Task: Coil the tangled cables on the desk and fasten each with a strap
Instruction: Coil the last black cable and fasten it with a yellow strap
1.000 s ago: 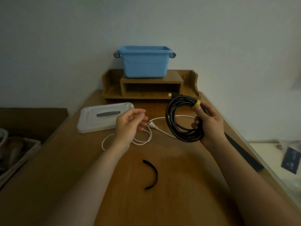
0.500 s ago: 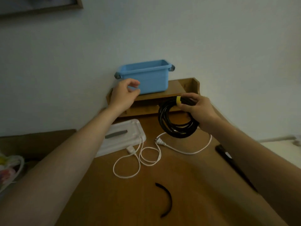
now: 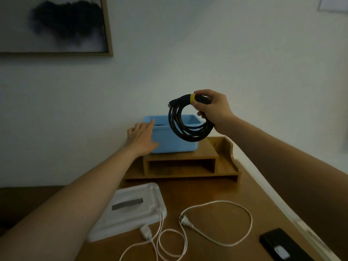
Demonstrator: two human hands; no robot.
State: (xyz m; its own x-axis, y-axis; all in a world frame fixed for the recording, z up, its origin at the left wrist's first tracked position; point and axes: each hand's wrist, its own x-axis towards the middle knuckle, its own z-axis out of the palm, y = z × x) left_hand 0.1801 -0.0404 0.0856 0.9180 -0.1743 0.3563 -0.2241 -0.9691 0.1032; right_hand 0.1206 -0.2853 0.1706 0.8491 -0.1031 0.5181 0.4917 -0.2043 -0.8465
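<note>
1. Dim light. The inside of the blue bin [image 3: 165, 146] is mostly out of sight, and its left end is hidden behind the left hand [image 3: 141, 138].
2. The white cable [image 3: 216, 242] lies loose and uncoiled on the desk [image 3: 235, 204]. Its loops run off the bottom edge, and one strand crosses the corner of the white lid [image 3: 150, 213].
3. The grey strip [image 3: 128, 203] on the lid is too blurred to identify.
4. The dark flat object [image 3: 282, 245] at bottom right is cut off by the frame; can't tell phone from remote.
5. The framed picture [image 3: 56, 25] is cropped at the top left.
6. Right hand [image 3: 212, 108]: fingers are curled round the black coiled cable [image 3: 188, 132], thumb just beside the yellow strap [image 3: 192, 98] that wraps the bundle. The coil hangs in the air, over the front of the bin.
7. Left hand: fingers are straight and together, laid flat against the bin's left side, with one fingertip at the rim. It holds nothing.
8. The bin sits on top of the wooden shelf [image 3: 180, 166] at the back of the desk.
</note>
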